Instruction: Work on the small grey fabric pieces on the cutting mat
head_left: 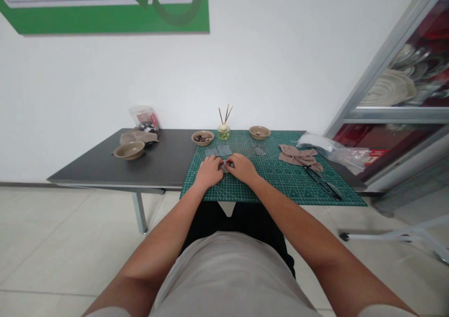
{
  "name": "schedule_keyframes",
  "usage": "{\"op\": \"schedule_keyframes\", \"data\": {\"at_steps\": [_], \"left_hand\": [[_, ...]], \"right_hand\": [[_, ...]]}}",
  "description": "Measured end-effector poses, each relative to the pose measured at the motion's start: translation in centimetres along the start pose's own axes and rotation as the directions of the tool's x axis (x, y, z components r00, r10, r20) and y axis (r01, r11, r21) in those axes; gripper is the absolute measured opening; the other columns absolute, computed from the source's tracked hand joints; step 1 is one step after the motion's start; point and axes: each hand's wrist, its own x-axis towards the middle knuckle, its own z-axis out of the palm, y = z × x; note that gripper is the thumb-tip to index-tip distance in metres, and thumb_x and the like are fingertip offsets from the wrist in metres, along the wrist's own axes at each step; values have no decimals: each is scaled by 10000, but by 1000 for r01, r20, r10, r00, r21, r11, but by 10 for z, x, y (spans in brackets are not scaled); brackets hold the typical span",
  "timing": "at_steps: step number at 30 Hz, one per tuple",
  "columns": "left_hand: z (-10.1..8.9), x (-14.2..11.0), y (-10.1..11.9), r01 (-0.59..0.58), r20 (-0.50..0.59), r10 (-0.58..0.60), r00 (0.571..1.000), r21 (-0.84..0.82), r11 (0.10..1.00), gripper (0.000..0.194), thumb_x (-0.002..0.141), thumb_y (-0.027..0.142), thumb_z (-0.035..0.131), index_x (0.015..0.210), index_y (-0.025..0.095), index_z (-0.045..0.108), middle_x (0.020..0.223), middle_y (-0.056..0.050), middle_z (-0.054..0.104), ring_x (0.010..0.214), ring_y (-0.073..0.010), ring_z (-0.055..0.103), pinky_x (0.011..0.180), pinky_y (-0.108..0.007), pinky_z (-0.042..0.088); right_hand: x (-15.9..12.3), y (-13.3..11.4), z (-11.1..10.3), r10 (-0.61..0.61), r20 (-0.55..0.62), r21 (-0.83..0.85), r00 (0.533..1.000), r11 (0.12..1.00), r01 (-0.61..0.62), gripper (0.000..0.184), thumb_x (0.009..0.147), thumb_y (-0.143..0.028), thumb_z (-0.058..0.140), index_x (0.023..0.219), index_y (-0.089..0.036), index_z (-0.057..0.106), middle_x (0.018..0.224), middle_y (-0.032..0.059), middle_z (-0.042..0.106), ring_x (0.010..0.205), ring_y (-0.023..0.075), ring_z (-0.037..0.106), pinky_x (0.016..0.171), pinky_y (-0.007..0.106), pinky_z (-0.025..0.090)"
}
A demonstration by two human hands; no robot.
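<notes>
Over the front of the green cutting mat (210, 190), my left hand (209, 170) and my right hand (242, 168) meet. Both are closed, fingertips pinching a small greyish, see-through piece (224, 169) between them. It looks like a little plastic bag, though my fingers cover much of it. Just beyond my fingers lie flat grey-blue pieces (225, 150). Another small clear-grey piece (259, 150) rests farther right on the mat. A tan bowl (202, 143) with dark and brown bits inside stands behind my left hand.
At the back are a reed diffuser (223, 132) and a second tan bowl (258, 137). To the right lie a crumpled brown cloth (298, 157), black-framed glasses (324, 183) and clear plastic wrapping (333, 151). Left, a third bowl (129, 154) stands near a plastic bag (144, 118).
</notes>
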Motion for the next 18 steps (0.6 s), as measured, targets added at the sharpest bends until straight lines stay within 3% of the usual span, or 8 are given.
{"op": "schedule_keyframes", "data": {"at_steps": [3,9,14,18], "left_hand": [[0,0,0,-2,1,2,1000,-2,1000,238,835,198,491,1025,218,632,1099,-83,579,1041,-260,508,881,-404,427],[0,0,0,-3,-3,3,1000,13,1000,196,851,231,489,995,225,622,1083,-78,580,1032,-261,508,854,-399,429],[0,0,0,-5,0,5,1000,16,1000,219,842,211,483,1011,222,622,1094,-82,580,1037,-265,504,847,-401,430],[-1,0,1,-7,0,7,1000,19,1000,208,847,224,482,1004,226,618,1079,-78,583,1032,-265,504,840,-400,433]], "right_hand": [[1,1,1,73,-37,-51,997,996,-75,74,812,-245,622,822,-172,634,877,64,615,878,203,552,780,304,408],[0,1,1,-62,39,15,997,998,61,105,854,-268,594,888,-183,646,921,55,628,902,193,559,800,297,408],[0,0,-1,73,-28,-64,997,995,-74,86,824,-252,607,835,-170,628,878,68,611,881,208,551,785,309,412],[-1,-2,-3,-45,62,15,997,999,44,102,841,-265,595,882,-181,637,906,47,611,852,178,556,766,285,411]]}}
